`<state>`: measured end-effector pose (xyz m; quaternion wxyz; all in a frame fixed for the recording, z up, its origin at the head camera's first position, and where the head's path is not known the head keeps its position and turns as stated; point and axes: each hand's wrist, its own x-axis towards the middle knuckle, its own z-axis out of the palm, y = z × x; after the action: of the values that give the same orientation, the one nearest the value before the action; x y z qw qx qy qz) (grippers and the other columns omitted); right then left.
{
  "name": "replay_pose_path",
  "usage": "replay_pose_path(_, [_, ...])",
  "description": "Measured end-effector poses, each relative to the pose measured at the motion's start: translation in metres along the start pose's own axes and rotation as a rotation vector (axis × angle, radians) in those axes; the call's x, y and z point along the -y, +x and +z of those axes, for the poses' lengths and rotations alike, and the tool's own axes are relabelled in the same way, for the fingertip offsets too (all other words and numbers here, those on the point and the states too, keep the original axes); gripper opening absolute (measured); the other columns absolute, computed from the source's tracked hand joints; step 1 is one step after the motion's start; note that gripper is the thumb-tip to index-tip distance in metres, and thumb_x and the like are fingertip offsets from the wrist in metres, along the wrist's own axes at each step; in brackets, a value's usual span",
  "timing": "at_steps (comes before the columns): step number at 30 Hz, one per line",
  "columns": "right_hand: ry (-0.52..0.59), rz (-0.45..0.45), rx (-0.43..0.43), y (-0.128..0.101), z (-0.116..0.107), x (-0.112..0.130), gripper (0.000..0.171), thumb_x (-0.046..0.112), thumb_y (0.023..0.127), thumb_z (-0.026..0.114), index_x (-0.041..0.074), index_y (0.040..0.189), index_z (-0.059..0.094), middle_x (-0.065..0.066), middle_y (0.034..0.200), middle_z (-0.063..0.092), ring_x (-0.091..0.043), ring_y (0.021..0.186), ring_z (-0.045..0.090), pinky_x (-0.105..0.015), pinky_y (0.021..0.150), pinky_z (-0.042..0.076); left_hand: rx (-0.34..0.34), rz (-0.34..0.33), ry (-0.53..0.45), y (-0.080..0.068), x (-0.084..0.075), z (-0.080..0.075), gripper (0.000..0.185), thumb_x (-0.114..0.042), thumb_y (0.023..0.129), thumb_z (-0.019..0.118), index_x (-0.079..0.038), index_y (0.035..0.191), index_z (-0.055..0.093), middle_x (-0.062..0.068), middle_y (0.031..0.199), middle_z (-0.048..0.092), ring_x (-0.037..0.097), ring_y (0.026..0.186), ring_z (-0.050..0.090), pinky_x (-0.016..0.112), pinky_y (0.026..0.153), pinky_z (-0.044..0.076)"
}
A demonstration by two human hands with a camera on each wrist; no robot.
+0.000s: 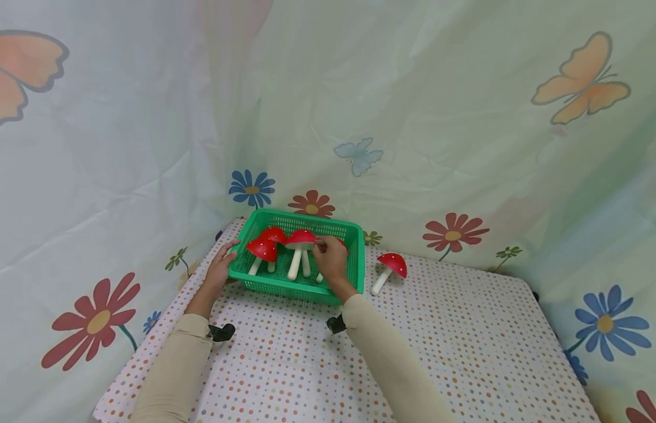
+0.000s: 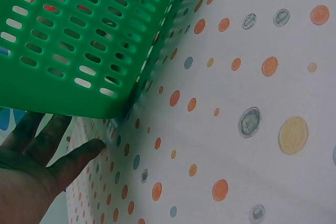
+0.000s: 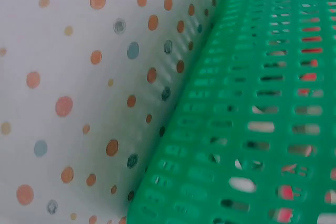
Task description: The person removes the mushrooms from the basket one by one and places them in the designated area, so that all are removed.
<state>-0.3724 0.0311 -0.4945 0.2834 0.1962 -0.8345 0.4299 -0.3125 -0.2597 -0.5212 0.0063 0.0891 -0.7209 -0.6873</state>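
Mushrooms, with red caps and white stems, lie mostly in the green basket at the far left of the worktop. One loose mushroom lies just right of the basket, on its side, cap far and stem pointing near and left.

The right hand reaches over the near rim, its fingers pinched on the right edge of the middle cap. The edge probably suits a pinch because it is thin and on the side from which this hand comes. Two stems show below that cap, so a second mushroom likely sits behind it. Two more are on the left, their caps overlapping; another is partly hidden by the right hand. The stems slant toward the near side, probably because the wide caps keep them from lying flat.

The left hand is at the basket's left end, fingers apart and uncurled beside the rim, perhaps to steady it; I cannot tell whether they press on it. The left wrist view shows the thumb spread away from the other fingers, near the basket's corner. The right wrist view shows basket wall and worktop, but no fingers.
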Motion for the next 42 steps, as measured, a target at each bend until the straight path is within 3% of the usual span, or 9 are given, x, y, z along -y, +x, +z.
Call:
replay_pose_path(4, [0.069, 0.088, -0.083, 0.002, -0.015, -0.008, 0.008, 0.004, 0.091, 0.066, 0.000, 0.097, 0.069, -0.015, 0.104, 0.072, -0.028, 0.092, 0.071, -0.037, 0.079, 0.058, 0.001, 0.003, 0.002, 0.000, 0.001, 0.002, 0.045, -0.035, 0.108, 0.035, -0.029, 0.153, 0.033, 0.009, 0.163, 0.021, 0.038, 0.139, 0.038, 0.048, 0.102, 0.042])
replay_pose_path(8, [0.145, 0.220, -0.123, 0.006, -0.042, -0.015, 0.009, 0.005, 0.092, 0.064, 0.000, 0.099, 0.067, -0.016, 0.105, 0.071, -0.030, 0.097, 0.070, -0.042, 0.080, 0.058, 0.003, 0.012, 0.014, -0.006, -0.005, 0.003, 0.046, -0.033, 0.108, 0.036, -0.027, 0.154, 0.032, 0.006, 0.166, 0.012, 0.039, 0.147, 0.025, 0.056, 0.114, 0.028])
replay_pose_path(13, [0.157, 0.237, -0.234, 0.011, -0.075, -0.036, 0.011, 0.003, 0.090, 0.063, -0.004, 0.098, 0.066, -0.019, 0.109, 0.070, -0.033, 0.099, 0.070, -0.045, 0.085, 0.057, 0.018, 0.002, 0.005, -0.015, -0.016, 0.001, 0.047, -0.028, 0.108, 0.034, -0.022, 0.155, 0.029, 0.009, 0.167, 0.008, 0.041, 0.148, 0.021, 0.057, 0.117, 0.024])
replay_pose_path(18, [0.094, 0.224, -0.327, 0.010, -0.109, -0.059, 0.012, 0.000, 0.090, 0.061, -0.007, 0.098, 0.065, -0.021, 0.110, 0.069, -0.035, 0.099, 0.070, -0.045, 0.083, 0.057, -0.003, -0.007, -0.008, -0.002, -0.002, -0.002, 0.047, -0.034, 0.108, 0.034, -0.029, 0.155, 0.030, 0.006, 0.166, 0.012, 0.038, 0.147, 0.026, 0.056, 0.115, 0.028])
replay_pose_path(23, [0.035, 0.203, -0.384, 0.004, -0.141, -0.082, 0.013, -0.001, 0.089, 0.061, -0.009, 0.098, 0.065, -0.024, 0.108, 0.069, -0.038, 0.099, 0.069, -0.049, 0.085, 0.056, 0.007, -0.017, -0.002, -0.007, -0.008, 0.000, 0.047, -0.033, 0.108, 0.033, -0.027, 0.155, 0.029, 0.009, 0.166, 0.011, 0.039, 0.147, 0.025, 0.056, 0.115, 0.027])
replay_pose_path(28, [-0.025, 0.248, -0.408, -0.004, -0.171, -0.102, 0.014, 0.000, 0.090, 0.060, -0.009, 0.100, 0.065, -0.024, 0.109, 0.068, -0.038, 0.101, 0.068, -0.050, 0.083, 0.055, 0.019, -0.018, 0.001, -0.017, -0.020, 0.002, 0.047, -0.026, 0.108, 0.034, -0.022, 0.155, 0.028, 0.009, 0.166, 0.010, 0.039, 0.147, 0.024, 0.057, 0.116, 0.025])
replay_pose_path(33, [-0.100, 0.278, -0.431, -0.013, -0.194, -0.124, 0.015, -0.001, 0.091, 0.059, -0.010, 0.101, 0.065, -0.025, 0.110, 0.065, -0.039, 0.102, 0.066, -0.050, 0.086, 0.054, 0.013, -0.034, 0.001, -0.014, -0.015, 0.002, 0.048, -0.029, 0.109, 0.033, -0.025, 0.156, 0.027, 0.010, 0.166, 0.012, 0.038, 0.145, 0.028, 0.054, 0.112, 0.031])
replay_pose_path(36, [-0.155, 0.339, -0.440, -0.020, -0.205, -0.137, 0.017, 0.001, 0.091, 0.058, -0.010, 0.102, 0.065, -0.025, 0.111, 0.066, -0.038, 0.104, 0.064, -0.050, 0.086, 0.053, 0.002, -0.045, -0.007, -0.006, -0.007, 0.001, 0.047, -0.035, 0.108, 0.033, -0.029, 0.155, 0.028, 0.009, 0.165, 0.016, 0.036, 0.143, 0.031, 0.052, 0.110, 0.034])
replay_pose_path(42, [-0.201, 0.548, -0.424, -0.041, -0.214, -0.156, 0.022, 0.007, 0.093, 0.055, -0.007, 0.108, 0.065, -0.024, 0.114, 0.065, -0.040, 0.111, 0.061, -0.051, 0.089, 0.051, -0.015, -0.029, 0.001, 0.002, 0.002, 0.000, 0.048, -0.040, 0.108, 0.033, -0.032, 0.154, 0.029, 0.008, 0.164, 0.018, 0.036, 0.142, 0.033, 0.053, 0.111, 0.034])
